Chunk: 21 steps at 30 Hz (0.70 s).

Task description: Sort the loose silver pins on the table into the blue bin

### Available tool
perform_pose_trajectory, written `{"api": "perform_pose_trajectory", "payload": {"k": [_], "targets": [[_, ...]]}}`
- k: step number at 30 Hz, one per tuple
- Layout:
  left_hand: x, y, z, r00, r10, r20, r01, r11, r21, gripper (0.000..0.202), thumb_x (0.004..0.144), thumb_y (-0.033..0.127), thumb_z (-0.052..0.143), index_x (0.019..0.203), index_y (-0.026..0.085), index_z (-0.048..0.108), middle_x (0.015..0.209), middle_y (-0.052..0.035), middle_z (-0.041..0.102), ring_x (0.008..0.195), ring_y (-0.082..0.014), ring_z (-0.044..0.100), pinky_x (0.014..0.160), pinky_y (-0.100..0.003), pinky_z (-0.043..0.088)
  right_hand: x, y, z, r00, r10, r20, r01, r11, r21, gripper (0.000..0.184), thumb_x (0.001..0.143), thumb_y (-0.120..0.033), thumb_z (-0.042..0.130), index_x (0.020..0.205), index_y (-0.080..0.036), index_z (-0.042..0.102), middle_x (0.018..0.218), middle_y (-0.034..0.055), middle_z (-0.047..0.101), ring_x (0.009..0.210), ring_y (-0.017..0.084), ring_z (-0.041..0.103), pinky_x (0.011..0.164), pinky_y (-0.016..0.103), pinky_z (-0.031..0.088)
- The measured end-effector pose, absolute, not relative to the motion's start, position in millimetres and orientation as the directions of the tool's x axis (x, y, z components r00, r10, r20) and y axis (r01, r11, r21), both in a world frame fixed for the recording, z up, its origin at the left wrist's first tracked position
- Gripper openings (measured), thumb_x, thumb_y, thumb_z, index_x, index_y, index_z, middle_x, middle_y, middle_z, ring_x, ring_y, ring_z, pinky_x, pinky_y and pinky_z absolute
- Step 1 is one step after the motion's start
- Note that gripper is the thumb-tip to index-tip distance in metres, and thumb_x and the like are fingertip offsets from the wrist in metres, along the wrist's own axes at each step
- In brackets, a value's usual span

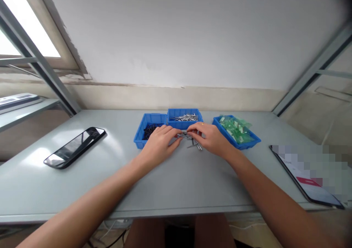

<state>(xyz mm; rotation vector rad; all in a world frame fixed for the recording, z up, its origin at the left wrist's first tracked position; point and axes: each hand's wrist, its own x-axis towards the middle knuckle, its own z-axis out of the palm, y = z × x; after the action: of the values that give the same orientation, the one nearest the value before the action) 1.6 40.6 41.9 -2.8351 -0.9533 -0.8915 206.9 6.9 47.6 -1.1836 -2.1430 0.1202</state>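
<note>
Both hands, left (161, 142) and right (210, 138), pinch what look like thin metal pins (189, 137) on the smooth grey table (176, 182).

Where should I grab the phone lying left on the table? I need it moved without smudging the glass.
Take the phone by its two long edges, coming down from above. It lies flat and screen-up on the table, slanted, with bare table on both sides, so fingers can pinch the thin sides without touching the glass.
</note>
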Motion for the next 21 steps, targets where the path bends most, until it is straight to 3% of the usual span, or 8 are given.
{"api": "perform_pose_trajectory", "payload": {"k": [7, 21], "targets": [[1.7, 39.2, 46.2, 0.605, 0.571, 0.555, 0.551, -0.804, 0.225, 0.017, 0.089, 0.03, 0.048, 0.094, 0.019, 0.06, 0.084, -0.0033, 0.064, 0.079, -0.0172, 0.054, 0.076, -0.033, 0.041, 204.6, 3.4, 50.3, -0.381, 0.758, 0.53, 0.695, 0.613, -0.376, 0.019, 0.091, -0.029, 0.046, 0.093, -0.021, 0.062, 0.086, 0.0017, 0.066, 0.079, 0.013, 0.059, 0.072, 0.024, 0.043], [2.5, 37.9, 45.7, 0.639, 0.545, 0.542, 0.437, -0.838, 0.327, 0.012, 0.087, 0.023, 0.05, 0.087, 0.018, 0.06, 0.083, -0.003, 0.062, 0.081, -0.0153, 0.054, 0.075, -0.029, 0.045, 197.2, 2.9, 46.8, -0.208, 0.749, 0.629, 0.565, 0.617, -0.548, 0.013, 0.085, -0.03, 0.057, 0.088, -0.022, 0.067, 0.086, 0.0, 0.07, 0.068, 0.011, 0.061, 0.065, 0.023, 0.048]]}}
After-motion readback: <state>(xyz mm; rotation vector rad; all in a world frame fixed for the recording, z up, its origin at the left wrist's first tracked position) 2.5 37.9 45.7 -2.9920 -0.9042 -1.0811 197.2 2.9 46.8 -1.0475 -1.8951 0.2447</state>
